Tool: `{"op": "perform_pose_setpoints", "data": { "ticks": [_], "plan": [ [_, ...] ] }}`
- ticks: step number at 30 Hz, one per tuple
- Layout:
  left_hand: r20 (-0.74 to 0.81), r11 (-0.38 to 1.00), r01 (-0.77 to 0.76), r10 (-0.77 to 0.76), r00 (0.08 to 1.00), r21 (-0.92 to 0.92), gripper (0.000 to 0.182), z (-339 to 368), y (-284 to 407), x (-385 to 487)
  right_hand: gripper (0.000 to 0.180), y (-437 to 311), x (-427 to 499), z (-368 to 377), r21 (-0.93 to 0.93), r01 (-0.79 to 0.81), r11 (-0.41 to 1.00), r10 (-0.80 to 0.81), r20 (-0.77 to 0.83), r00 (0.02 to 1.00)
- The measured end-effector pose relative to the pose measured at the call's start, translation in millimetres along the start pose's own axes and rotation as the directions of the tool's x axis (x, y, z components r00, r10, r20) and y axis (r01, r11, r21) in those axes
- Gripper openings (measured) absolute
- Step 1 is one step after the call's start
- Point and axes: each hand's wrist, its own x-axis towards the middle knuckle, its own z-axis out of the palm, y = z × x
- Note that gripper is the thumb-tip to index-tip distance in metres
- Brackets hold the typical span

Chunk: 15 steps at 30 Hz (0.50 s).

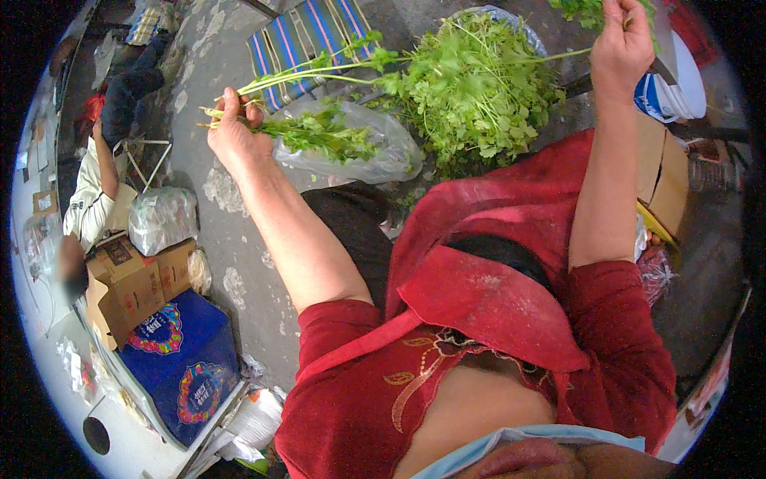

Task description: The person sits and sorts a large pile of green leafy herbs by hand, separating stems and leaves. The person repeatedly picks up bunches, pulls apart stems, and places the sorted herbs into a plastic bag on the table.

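Note:
My left hand [236, 129] grips the pale stem ends of several leafy herb sprigs [317, 75], which look like cilantro. Shorter leafy sprigs [326, 132] trail from the same hand over a clear plastic bag [395, 146]. Ahead of me a large heap of the same green herb [479, 90] rises, with bluish plastic film [520, 27] along its far edge. My right hand [625, 45], raised at the upper right, has its fingers closed on leafy greens [580, 12] partly cut off by the frame. One long stem [562, 57] stretches between the heap and my right wrist.
Beyond my left hand stands a striped cloth seat [311, 45]. At right are a white-and-blue bucket [670, 90] and a cardboard box [664, 173]. Leftward, another person [96, 191] sits near cardboard boxes [137, 278], a stuffed plastic bag [163, 220] and a blue box [185, 365].

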Motion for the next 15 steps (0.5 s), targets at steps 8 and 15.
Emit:
{"op": "perform_pose_setpoints", "data": {
  "ticks": [8, 15],
  "plan": [
    [0.097, 0.998, 0.048, -0.045, 0.994, -0.032, 0.01, 15.4, -16.1, -9.2, 0.027, 4.9, -21.7, 22.6, -0.374, 0.173, 0.911, 0.082, 0.577, 0.813],
    [0.273, 0.994, 0.101, -0.11, 0.956, 0.046, 0.01, 36.1, -35.8, -26.4, 0.017, -21.3, -57.0, 52.8, 0.149, 0.032, 0.988, -0.113, 0.575, 0.811]
  ]
}}
